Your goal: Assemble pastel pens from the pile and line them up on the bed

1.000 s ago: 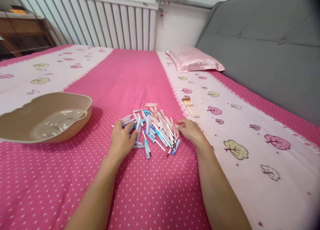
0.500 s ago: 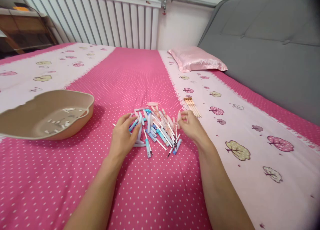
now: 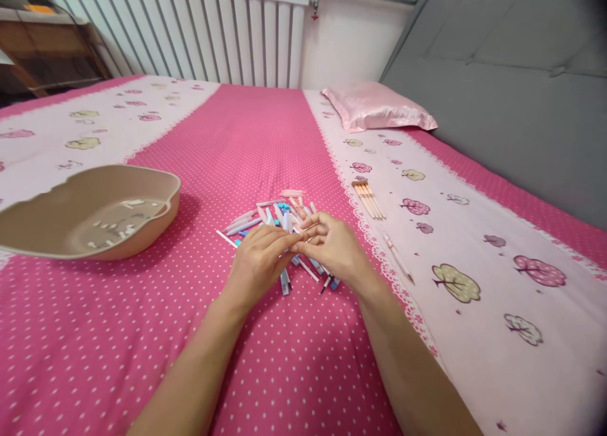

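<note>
My left hand and my right hand meet over a loose pile of pen parts. Their fingertips are pinched together, and whatever sits between them is hidden by the fingers. Pink, lilac and blue pen barrels, blue clips and thin white refills with dark tips make up the pile, partly covered by both hands. To the right of my right hand a single pale pink pen lies on the bedspread, its point toward me. Beyond it, a row of several peach-coloured pens lies side by side, with brown at the far end.
A beige basin stands at the left, with small white pieces on its bottom. The pink bedspread spreads under everything. Farther back are a pink pillow, a grey padded headboard and a white radiator.
My hands, apart at the pile's two sides before, have come together over its middle. The right hand's pink piece no longer shows. The single pen at the right has come into sight.
</note>
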Tool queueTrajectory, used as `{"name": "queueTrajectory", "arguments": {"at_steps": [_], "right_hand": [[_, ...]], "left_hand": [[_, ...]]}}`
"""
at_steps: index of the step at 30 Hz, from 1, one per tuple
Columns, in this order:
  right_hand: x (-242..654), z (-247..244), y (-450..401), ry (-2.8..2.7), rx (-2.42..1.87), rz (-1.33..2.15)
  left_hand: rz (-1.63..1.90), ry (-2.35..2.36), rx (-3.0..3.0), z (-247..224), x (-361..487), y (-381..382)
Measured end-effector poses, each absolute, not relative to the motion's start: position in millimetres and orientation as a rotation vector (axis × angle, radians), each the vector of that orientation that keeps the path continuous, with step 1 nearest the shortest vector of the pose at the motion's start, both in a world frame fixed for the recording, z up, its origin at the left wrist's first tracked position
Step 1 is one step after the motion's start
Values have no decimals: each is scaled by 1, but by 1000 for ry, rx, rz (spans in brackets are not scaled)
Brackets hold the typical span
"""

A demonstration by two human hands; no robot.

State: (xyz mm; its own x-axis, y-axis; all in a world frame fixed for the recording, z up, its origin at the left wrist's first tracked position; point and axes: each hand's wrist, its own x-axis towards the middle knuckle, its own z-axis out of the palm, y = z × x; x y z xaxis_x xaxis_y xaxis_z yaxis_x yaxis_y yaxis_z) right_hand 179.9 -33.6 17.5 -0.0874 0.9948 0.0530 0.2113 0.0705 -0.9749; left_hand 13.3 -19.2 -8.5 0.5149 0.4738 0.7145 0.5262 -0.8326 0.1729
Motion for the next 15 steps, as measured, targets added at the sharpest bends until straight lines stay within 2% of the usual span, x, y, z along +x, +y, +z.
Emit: {"name": "queueTrajectory", "arguments": {"at_steps": [5,10,15], "right_hand": [[182,18,-34,-1440,-1223,1092],[189,15,-34,-1727,-1629,918],[174,8,-39,-2058,-1920,575]], "left_hand": [[-1306,-1200,-2522,-8,10,-20],[-1451,-1618,-2344,-7,9,-22],[-1534,-1750,-2342,-6,11,-23]]}}
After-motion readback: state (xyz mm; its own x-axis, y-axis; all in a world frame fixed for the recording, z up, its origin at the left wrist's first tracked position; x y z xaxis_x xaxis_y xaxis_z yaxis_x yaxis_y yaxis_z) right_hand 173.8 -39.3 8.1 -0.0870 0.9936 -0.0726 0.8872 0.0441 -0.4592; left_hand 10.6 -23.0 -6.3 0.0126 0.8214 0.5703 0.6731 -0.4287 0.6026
